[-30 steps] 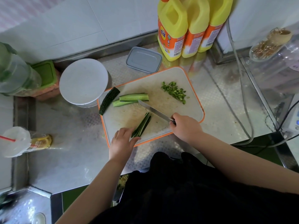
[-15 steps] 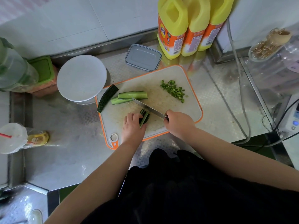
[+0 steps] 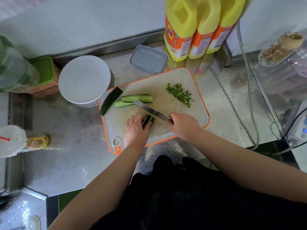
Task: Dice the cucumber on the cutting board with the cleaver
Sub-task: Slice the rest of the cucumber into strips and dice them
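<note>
A white cutting board [image 3: 196,112] with an orange rim lies on the steel counter. My left hand [image 3: 135,128] grips a bundle of cucumber strips [image 3: 147,120] near the board's front edge. My right hand [image 3: 182,125] holds the cleaver [image 3: 149,109] by its handle, the blade slanting up-left just beyond the strips' far end. Two cucumber spears [image 3: 136,99] and a dark-skinned cucumber piece [image 3: 111,100] lie at the board's back left. A pile of diced cucumber [image 3: 180,93] sits at the back right.
A white round lid or bowl [image 3: 83,79] touches the board's left corner. A grey lidded box [image 3: 148,59] and three yellow bottles [image 3: 196,25] stand behind. Jars sit at the left and right, a lidded cup [image 3: 11,140] at far left, cables at right.
My left hand moved from the board's front edge onto the cucumber strips and gathered them into a tight bundle. The cleaver drew in closer to the bundle.
</note>
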